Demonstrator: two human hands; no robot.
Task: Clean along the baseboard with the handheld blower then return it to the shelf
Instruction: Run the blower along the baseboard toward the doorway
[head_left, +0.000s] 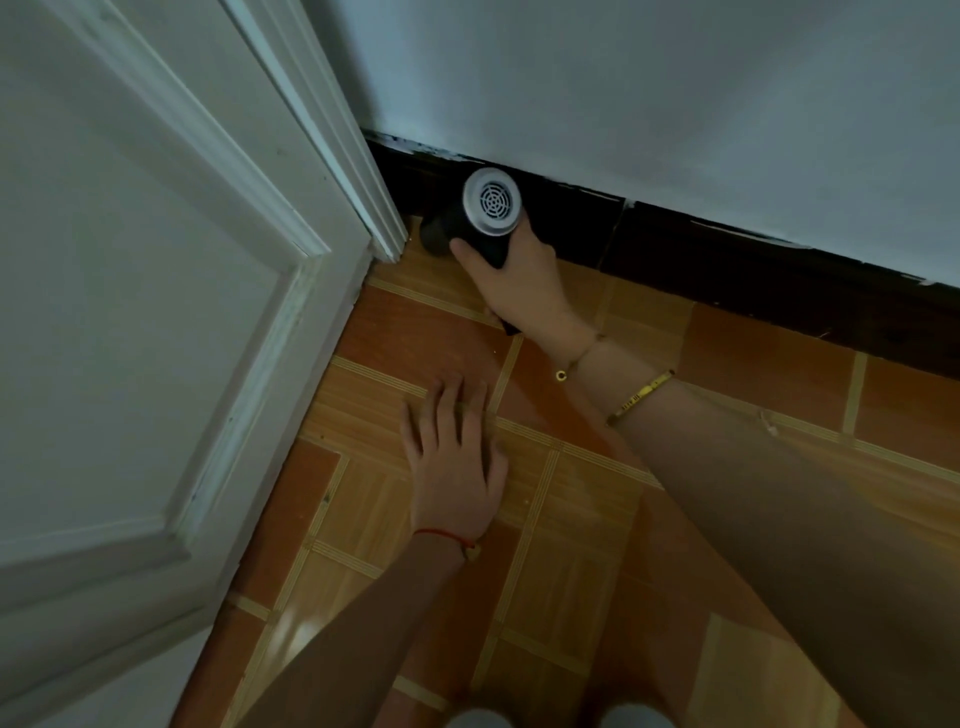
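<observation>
Head view looks down at a floor corner. Near the upper middle of the frame the right hand (519, 280) grips the handle of the handheld blower (475, 218), its nozzle aimed left toward the corner where the dark baseboard (727, 249) meets the white door frame (363, 197). The left hand (452, 457) rests flat, fingers spread, on the tiled floor (597, 519) at centre, well apart from the right.

Risk, as a judgement: the nozzle sits very near the frame, so a push further left could knock it against the trim, and blown dust could settle back into the corner. No containers are visible, and the shelf is out of view.
</observation>
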